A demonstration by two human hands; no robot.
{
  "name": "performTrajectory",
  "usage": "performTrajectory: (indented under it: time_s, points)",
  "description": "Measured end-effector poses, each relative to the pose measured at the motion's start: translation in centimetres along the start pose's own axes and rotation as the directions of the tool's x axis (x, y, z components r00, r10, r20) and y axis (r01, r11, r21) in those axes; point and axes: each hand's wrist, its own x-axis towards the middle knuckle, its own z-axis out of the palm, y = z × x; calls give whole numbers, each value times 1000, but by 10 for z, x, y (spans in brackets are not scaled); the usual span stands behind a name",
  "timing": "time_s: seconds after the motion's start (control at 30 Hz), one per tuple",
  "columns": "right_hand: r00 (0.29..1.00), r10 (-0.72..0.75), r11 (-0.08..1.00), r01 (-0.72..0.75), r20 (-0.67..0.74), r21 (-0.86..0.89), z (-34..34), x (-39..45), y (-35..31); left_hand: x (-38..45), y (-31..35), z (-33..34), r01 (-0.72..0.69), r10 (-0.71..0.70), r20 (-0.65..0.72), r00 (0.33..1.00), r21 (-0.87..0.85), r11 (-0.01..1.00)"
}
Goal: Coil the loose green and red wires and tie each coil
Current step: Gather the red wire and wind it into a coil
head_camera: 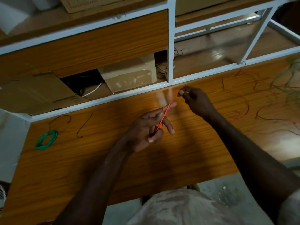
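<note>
While the left hand (146, 129) is pinching the red wire (164, 115) between thumb and curled fingers, index and one more finger are sticking out straight, and the wire is running taut over them, up and right. It is looking thin, bright orange-red, doubled into two close strands near the fingers. The right hand (194, 99) is gripping the wire's far end between thumb and fingertips, other fingers folded in, just right of and beyond the left. Both hands are hovering over the middle of the desk (113, 159). More red wire is sprawling in loose loops across the desk's right side, blurred, mixing with loose green wire (292, 73) at the far right edge. A green coil (46, 140), flat oval of several turns, is lying near the desk's left edge; cannot tell whether it is tied.
</note>
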Motion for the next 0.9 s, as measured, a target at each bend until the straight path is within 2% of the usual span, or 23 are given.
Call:
performTrajectory:
  time_s: [0.17, 0.27, 0.4, 0.5, 0.67, 0.77, 0.9]
  points:
    - [988, 1, 994, 17, 157, -111, 23, -26, 18, 18, 1, 7, -79, 68, -91, 994, -129, 989]
    - [980, -4, 990, 31, 199, -134, 34, -46, 18, 28, 8, 9, -118, 94, -150, 984, -155, 981]
    - [948, -11, 981, 73, 319, -181, 42, -70, 16, 40, 13, 1, -146, 95, -189, 977, -279, 949]
    - [920, -30, 978, 108, 391, -179, 42, -88, -1, 46, 11, -10, -180, 116, -226, 967, -290, 940]
    - [846, -147, 974, 215, 512, -76, 35, -102, -35, 52, 10, -27, -172, 115, -354, 928, -135, 976]
    - [826, -177, 971, 235, 536, -42, 22, -103, -52, 53, 7, -40, -100, 114, -401, 909, 56, 993]
    - [815, -252, 963, 265, 522, 52, -20, -93, -85, 46, 7, -56, 43, 71, -397, 915, 272, 961]
